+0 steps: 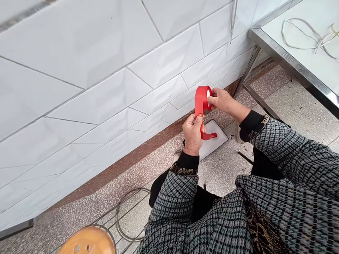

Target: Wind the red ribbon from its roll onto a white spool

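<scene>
A roll of red tape [202,97] is held up in front of the white tiled wall. My right hand [224,101] grips the roll with its fingers closed around it. My left hand [192,133] is closed below it, pinching the pulled-out strip of red tape [199,112]. The strip's loose end [209,135] curls out under my left hand. A white flat plate [219,138] lies on the floor just beyond my hands. Both arms wear grey checked sleeves.
A metal-framed table [296,67] with coiled wires [314,38] on top stands at the right. A round orange stool seat [86,246] and wire loops [128,215] lie on the speckled floor at the lower left. The white tiled wall [86,89] fills the left.
</scene>
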`<control>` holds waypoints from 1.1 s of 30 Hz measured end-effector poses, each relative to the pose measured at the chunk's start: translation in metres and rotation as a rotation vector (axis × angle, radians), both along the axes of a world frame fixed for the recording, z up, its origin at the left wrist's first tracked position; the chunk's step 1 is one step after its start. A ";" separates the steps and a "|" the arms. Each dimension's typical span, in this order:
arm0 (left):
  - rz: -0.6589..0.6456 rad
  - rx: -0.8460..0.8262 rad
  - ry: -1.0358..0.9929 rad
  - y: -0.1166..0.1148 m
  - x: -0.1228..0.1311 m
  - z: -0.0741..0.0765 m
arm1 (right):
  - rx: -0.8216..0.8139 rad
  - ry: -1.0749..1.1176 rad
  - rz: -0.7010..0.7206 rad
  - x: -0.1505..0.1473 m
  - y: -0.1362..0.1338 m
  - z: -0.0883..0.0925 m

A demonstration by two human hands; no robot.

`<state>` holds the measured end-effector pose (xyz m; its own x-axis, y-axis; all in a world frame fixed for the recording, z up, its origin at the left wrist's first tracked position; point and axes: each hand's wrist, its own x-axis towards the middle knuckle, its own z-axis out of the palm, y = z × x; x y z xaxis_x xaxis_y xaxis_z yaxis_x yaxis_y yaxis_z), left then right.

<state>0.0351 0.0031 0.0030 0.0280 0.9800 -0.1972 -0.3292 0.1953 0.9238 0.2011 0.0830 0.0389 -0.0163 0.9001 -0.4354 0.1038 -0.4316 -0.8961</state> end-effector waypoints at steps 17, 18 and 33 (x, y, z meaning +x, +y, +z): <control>-0.145 -0.004 0.064 0.003 -0.003 -0.001 | -0.338 0.409 0.065 -0.009 -0.014 0.011; -0.149 0.004 0.086 0.003 -0.003 0.000 | -0.366 0.441 0.077 -0.008 -0.013 0.009; 0.083 0.413 0.749 -0.005 -0.023 -0.002 | -0.477 0.641 0.225 -0.003 -0.014 0.004</control>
<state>0.0122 -0.0015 0.0008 -0.0415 0.9703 0.2381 0.3974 -0.2026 0.8950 0.1985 0.0686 0.0429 -0.5490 0.5663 -0.6148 -0.2349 -0.8104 -0.5366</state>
